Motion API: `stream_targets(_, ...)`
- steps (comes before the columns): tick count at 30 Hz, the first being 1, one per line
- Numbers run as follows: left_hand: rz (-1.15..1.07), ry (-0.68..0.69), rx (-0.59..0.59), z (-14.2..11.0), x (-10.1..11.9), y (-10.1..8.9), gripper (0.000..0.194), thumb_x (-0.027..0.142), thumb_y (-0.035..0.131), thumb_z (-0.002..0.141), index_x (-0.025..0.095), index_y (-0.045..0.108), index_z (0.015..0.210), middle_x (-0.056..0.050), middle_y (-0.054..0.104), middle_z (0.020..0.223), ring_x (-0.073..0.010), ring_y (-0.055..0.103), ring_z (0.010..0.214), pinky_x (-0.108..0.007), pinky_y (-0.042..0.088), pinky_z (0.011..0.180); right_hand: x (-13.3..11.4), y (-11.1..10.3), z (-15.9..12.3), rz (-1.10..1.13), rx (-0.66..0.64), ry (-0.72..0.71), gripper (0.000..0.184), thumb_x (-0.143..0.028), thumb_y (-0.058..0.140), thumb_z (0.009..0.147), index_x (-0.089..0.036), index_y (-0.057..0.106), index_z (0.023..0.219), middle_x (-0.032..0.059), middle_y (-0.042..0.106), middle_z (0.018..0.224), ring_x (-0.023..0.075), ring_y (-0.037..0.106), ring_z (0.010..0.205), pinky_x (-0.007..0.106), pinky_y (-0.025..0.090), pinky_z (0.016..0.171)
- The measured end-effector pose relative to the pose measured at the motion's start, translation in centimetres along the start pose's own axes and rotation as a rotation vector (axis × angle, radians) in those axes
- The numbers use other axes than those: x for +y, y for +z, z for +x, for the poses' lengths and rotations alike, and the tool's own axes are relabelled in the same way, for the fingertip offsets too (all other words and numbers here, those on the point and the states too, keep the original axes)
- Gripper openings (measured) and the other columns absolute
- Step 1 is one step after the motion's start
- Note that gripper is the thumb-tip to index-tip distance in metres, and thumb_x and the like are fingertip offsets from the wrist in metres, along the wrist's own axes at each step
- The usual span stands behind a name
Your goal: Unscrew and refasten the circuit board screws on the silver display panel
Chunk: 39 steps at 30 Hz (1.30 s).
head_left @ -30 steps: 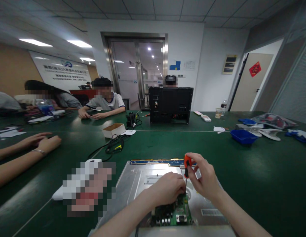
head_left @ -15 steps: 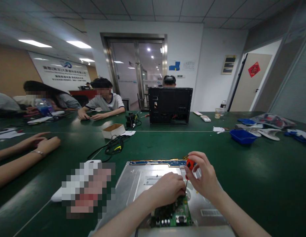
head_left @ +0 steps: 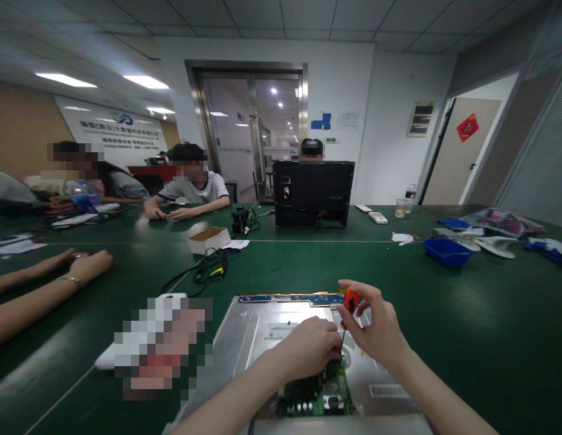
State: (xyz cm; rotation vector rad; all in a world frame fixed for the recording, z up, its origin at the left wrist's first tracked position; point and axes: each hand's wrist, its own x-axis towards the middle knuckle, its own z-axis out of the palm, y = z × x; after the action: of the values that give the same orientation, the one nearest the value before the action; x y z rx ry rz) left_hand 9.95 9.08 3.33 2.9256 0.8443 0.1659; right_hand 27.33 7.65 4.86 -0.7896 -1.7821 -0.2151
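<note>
At the left edge of the frame, a co-worker's forearms rest on the green counter [head_left: 471, 326], the hands [head_left: 88, 266] close together. At lower left lies a white object [head_left: 106, 356], largely obscured by pixelation; a black cable [head_left: 211, 266] and an open white box [head_left: 208, 241] lie left of centre. The metal panel [head_left: 238, 341], at lower centre, bears a narrow blue strip [head_left: 281, 298] along its far edge and a green circuit board [head_left: 342, 386] nearer the viewer. The wearer's left hand [head_left: 310, 344] has its fingers curled down at the board's far edge; whether they grip anything cannot be told. Just right of them stands a slightly tilted orange-and-black screwdriver [head_left: 350, 300], shaft downward, its handle pinched between thumb and fingers of the right hand [head_left: 376, 320]. At right lies a blue tray [head_left: 448, 251].
</note>
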Motion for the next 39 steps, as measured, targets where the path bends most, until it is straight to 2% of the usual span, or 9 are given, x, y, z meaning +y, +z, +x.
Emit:
stream_targets(5,-0.007,-0.003,-0.005,-0.1,0.1,-0.2,0.011,0.015,0.064,0.091,0.017,0.068,0.081,-0.005,0.073,0.092,-0.0228,0.069,0.085,-0.03,0.05,0.076,-0.1,-0.1,-0.1,0.014,-0.054,0.041,0.028,-0.024,0.051,0.098,-0.021,0.044,0.125,0.0103,0.073,0.102,0.0107,0.06,0.049,0.024,0.053,0.048)
stream_targets(11,-0.017,-0.001,-0.004,-0.1,0.3,-0.4,0.006,0.014,0.065,0.091,0.017,0.069,0.086,-0.005,0.073,0.095,-0.0223,0.068,0.087,-0.029,0.05,0.076,-0.2,-0.2,-0.1,0.059,-0.092,0.037,0.028,-0.021,0.044,0.1,-0.021,0.042,0.128,0.0094,0.067,0.105,0.0094,0.057,0.049,0.023,0.052,0.046)
stream_targets(19,-0.019,-0.009,0.005,-0.2,0.3,-0.4,0.007,0.014,0.064,0.09,0.017,0.068,0.086,-0.005,0.072,0.093,-0.0225,0.068,0.085,-0.03,0.049,0.075,-0.6,-0.4,0.4,0.054,-0.062,0.018,0.028,-0.017,0.041,0.099,-0.021,0.046,0.126,0.011,0.059,0.11,0.0145,0.064,0.068,0.026,0.056,0.052)
stream_targets(26,-0.034,0.002,-0.002,-0.1,0.1,-0.3,0.007,0.013,0.064,0.089,0.017,0.069,0.085,-0.006,0.073,0.092,-0.0233,0.069,0.085,-0.03,0.05,0.074,0.1,0.1,-0.2,0.002,-0.018,0.007,0.026,-0.028,0.059,0.096,-0.022,0.048,0.119,0.0071,0.055,0.102,0.0125,0.059,0.063,0.024,0.053,0.048)
stream_targets(30,-0.05,0.006,0.0,-0.2,-0.1,-0.3,0.009,0.009,0.064,0.083,0.017,0.066,0.08,-0.005,0.072,0.088,-0.0221,0.068,0.082,-0.028,0.049,0.07,-0.2,-0.1,0.1,-0.024,-0.029,-0.035,0.02,-0.024,0.057,0.098,-0.022,0.052,0.118,0.0048,0.053,0.1,0.0077,0.055,0.054,0.021,0.05,0.045)
stream_targets(34,-0.134,0.022,0.016,-0.3,-0.5,0.1,0.014,0.008,0.065,0.079,0.017,0.067,0.089,-0.006,0.072,0.094,-0.0232,0.068,0.085,-0.029,0.05,0.073,-1.0,-0.4,0.6,-0.017,-0.065,-0.076,0.024,-0.018,0.05,0.1,-0.023,0.053,0.123,0.0057,0.057,0.1,0.0088,0.057,0.055,0.021,0.052,0.047)
stream_targets(39,-0.188,0.012,0.007,-0.2,-0.7,0.5,0.018,0.008,0.062,0.083,0.019,0.067,0.098,-0.006,0.073,0.101,-0.0252,0.068,0.095,-0.031,0.051,0.083,-1.0,-0.4,0.6,0.07,-0.074,-0.069,0.031,-0.014,0.048,0.096,-0.02,0.049,0.126,0.0083,0.066,0.1,0.0146,0.065,0.068,0.023,0.054,0.052)
